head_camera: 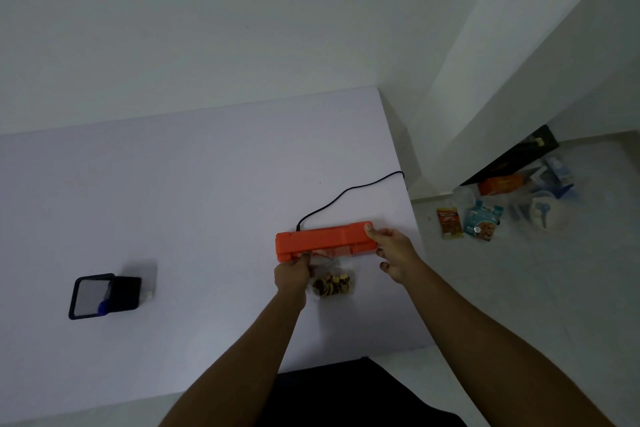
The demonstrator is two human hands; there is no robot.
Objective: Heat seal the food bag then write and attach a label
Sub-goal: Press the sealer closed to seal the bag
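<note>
The right hand (393, 251) grips the orange sealer (325, 241) at its 3 o'clock end. The left hand (292, 274) pinches the clear food bag (332, 282) at the sealer's 6 o'clock edge, on the bench (173, 201).

Orange sealer (322, 240); black cord (346, 196); white table (173, 201)

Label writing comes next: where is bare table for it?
Bare table lies between the black mesh holder and the orange sealer. It is crowded around the sealer, with the food bag, both hands and the cord.
</note>
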